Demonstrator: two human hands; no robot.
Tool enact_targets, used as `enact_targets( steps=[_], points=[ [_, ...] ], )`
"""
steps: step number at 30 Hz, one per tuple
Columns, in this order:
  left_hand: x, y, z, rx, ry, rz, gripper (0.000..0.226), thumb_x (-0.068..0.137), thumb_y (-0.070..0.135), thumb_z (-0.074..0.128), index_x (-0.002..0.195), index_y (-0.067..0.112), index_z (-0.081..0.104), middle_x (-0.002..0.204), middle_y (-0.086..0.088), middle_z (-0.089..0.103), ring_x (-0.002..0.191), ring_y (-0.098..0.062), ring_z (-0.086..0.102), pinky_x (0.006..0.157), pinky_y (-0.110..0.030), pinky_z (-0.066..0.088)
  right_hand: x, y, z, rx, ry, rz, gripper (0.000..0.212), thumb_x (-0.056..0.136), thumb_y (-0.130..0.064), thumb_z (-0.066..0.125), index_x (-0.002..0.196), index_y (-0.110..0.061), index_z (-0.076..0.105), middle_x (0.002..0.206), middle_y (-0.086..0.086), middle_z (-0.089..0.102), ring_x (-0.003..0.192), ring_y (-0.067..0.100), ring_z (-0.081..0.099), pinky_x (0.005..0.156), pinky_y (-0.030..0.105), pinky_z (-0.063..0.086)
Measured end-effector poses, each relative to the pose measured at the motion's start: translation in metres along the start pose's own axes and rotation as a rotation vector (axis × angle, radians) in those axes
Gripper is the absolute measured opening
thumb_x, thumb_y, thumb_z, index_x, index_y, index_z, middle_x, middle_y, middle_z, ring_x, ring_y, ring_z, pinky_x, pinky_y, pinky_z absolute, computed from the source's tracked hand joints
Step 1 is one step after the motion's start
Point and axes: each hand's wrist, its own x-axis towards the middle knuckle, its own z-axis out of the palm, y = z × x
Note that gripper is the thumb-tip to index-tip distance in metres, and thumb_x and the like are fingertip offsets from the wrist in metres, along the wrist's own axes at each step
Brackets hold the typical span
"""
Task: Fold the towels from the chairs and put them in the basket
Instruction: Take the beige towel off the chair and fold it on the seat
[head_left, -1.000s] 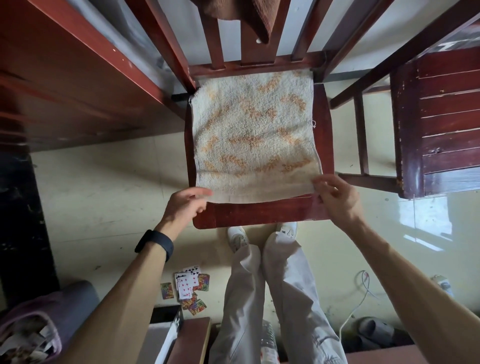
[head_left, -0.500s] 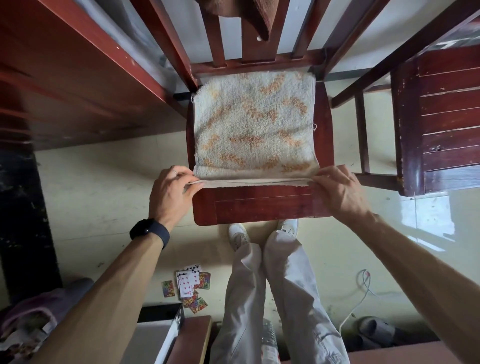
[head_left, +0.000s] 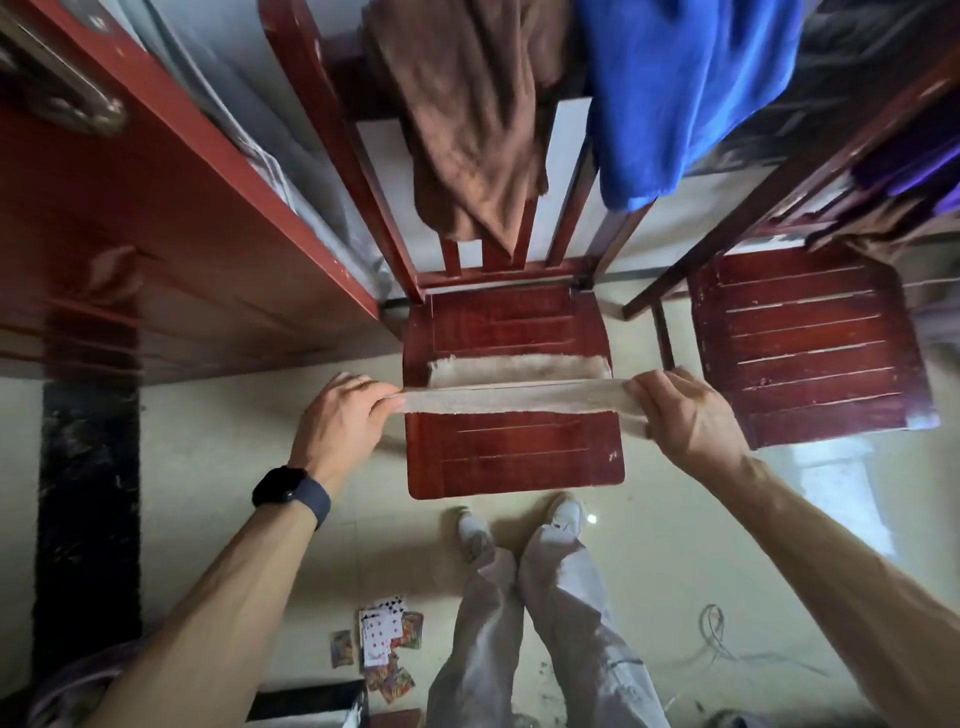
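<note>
A cream towel (head_left: 511, 397) is stretched as a narrow band above the seat of a red wooden chair (head_left: 514, 457). My left hand (head_left: 340, 421) pinches its left end and my right hand (head_left: 685, 415) pinches its right end. A lower layer of the same towel hangs just behind the held edge. A brown towel (head_left: 467, 119) and a blue towel (head_left: 680, 88) hang over the chair's backrest. No basket shows in the head view.
A second red chair (head_left: 810, 343) stands to the right with dark and purple cloth (head_left: 904, 166) on its back. A red wooden table edge (head_left: 171, 208) runs along the left. Playing cards (head_left: 382, 644) and a white cable (head_left: 727, 649) lie on the tiled floor by my feet.
Both hands have lifted the towel off the seat, so it now appears as a thin band. The view has tilted up, revealing the brown and blue towels on the backrest.
</note>
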Motion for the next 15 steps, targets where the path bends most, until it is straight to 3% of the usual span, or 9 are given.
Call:
enact_targets(
  steps=[4, 7, 9, 13, 15],
  points=[
    [-0.003, 0.036, -0.096, 0.023, 0.133, 0.08, 0.019, 0.092, 0.03, 0.063, 0.09, 0.019, 0.078, 0.081, -0.001, 0.074, 0.082, -0.024, 0.065, 0.065, -0.032, 0.05, 0.017, -0.012, -0.083, -0.075, 0.002, -0.087, 0.024, 0.099, -0.029, 0.061, 0.09, -0.006, 0.06, 0.077, 0.003, 0.058, 0.068, 0.025, 0.048, 0.065, 0.041, 0.048],
    [-0.011, 0.061, -0.144, 0.076, 0.113, 0.065, 0.014, 0.093, 0.031, 0.067, 0.096, 0.022, 0.078, 0.084, -0.002, 0.074, 0.086, -0.022, 0.065, 0.064, -0.031, 0.051, 0.023, -0.039, -0.135, -0.047, 0.13, -0.127, 0.039, 0.107, -0.028, 0.039, 0.082, -0.005, 0.06, 0.069, 0.006, 0.055, 0.065, 0.029, 0.048, 0.063, 0.039, 0.046],
    [-0.005, 0.064, -0.143, 0.096, 0.047, 0.053, 0.015, 0.092, 0.035, 0.066, 0.098, 0.027, 0.076, 0.089, 0.002, 0.074, 0.09, -0.02, 0.064, 0.067, -0.032, 0.052, 0.029, -0.039, -0.14, -0.052, 0.075, -0.15, 0.048, 0.108, -0.031, 0.028, 0.085, -0.006, 0.061, 0.07, 0.007, 0.056, 0.066, 0.03, 0.048, 0.063, 0.043, 0.049],
    [-0.018, 0.075, -0.161, 0.132, -0.025, 0.052, 0.01, 0.09, 0.035, 0.068, 0.097, 0.031, 0.073, 0.094, 0.005, 0.07, 0.091, -0.019, 0.062, 0.073, -0.034, 0.053, 0.026, -0.05, -0.165, -0.158, 0.007, -0.209, 0.008, 0.095, -0.006, 0.055, 0.091, -0.005, 0.062, 0.072, 0.009, 0.06, 0.066, 0.031, 0.05, 0.063, 0.043, 0.051],
    [-0.025, 0.077, -0.167, 0.16, -0.023, 0.085, 0.01, 0.09, 0.034, 0.067, 0.096, 0.028, 0.073, 0.095, 0.006, 0.071, 0.092, -0.018, 0.06, 0.073, -0.033, 0.051, 0.02, -0.059, -0.174, -0.2, -0.032, -0.291, 0.011, 0.088, 0.0, 0.058, 0.093, -0.007, 0.064, 0.075, 0.006, 0.06, 0.068, 0.028, 0.052, 0.062, 0.039, 0.051]
  ],
)
